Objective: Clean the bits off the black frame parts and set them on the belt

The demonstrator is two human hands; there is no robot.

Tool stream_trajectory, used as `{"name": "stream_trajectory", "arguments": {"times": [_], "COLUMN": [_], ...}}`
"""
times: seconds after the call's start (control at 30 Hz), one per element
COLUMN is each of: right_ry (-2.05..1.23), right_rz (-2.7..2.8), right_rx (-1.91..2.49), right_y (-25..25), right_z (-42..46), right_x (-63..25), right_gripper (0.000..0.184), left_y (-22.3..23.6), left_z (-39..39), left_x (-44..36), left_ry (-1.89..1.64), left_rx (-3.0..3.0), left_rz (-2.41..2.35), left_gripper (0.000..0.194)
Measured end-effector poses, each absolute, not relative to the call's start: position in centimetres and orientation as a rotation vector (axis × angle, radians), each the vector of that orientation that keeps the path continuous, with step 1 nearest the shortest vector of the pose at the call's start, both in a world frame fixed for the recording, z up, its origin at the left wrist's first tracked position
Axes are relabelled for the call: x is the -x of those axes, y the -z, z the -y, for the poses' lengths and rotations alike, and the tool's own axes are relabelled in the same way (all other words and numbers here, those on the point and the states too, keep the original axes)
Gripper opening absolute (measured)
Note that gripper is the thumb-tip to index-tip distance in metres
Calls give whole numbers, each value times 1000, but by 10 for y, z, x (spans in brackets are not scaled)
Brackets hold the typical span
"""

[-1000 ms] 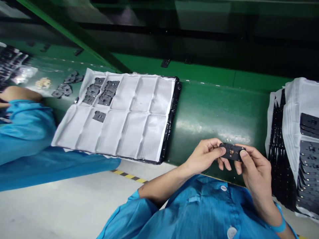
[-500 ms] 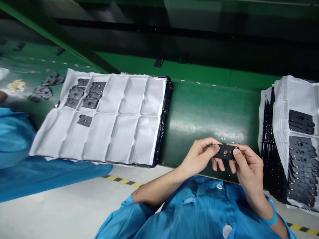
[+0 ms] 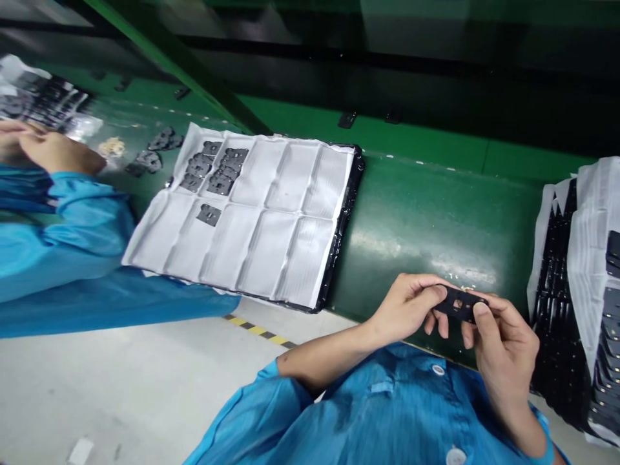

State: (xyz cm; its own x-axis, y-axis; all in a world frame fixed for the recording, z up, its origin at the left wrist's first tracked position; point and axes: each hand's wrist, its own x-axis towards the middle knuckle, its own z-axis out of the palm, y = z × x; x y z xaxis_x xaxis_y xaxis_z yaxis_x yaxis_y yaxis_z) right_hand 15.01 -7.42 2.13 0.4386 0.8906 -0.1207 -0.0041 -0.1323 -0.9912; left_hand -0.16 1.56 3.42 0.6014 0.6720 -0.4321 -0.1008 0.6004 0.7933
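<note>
Though thumbs cover its ends, the black plate seems rectangular.

One black part in two hands, one ten-compartment lined tray, one co-worker

Was a thin, flat, oblong black plate, plastic or metal, with a small squarish window near the middle, tan in colour, and tiny lighter marks beside it. Was pinched at one end by the left hand and at the other by the right hand. Faced upward, with its right end slightly lower in view, above the green tabletop near its front edge.
</note>
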Motion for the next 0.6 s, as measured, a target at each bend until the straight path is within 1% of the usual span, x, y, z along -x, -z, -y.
{"name": "stream_trajectory", "arguments": {"times": [0.17,0.27,0.43,0.53,0.6], "right_ry": [-871,-896,-976,-959,-963], "right_rz": [907,880,736,661,645], "right_rx": [1482,1461,1447,1405,1367], "right_y": [-26,-24,-13,-10,-11], "right_z": [70,69,68,67,67], "right_x": [-148,-149,-151,-150,-149], "right_gripper": [12,15,24,27,27], "left_y": [-28,-28,-30,-28,-29], "left_z": [-16,-15,-15,-14,-15], "left_x": [2,3,5,5,5], "left_ry": [-529,-528,-486,-456,-475], "left_rx": [-790,-805,-881,-876,-891], "left_rz": [-817,-800,-771,-792,-843], "left_gripper": [30,29,35,43,43]}}
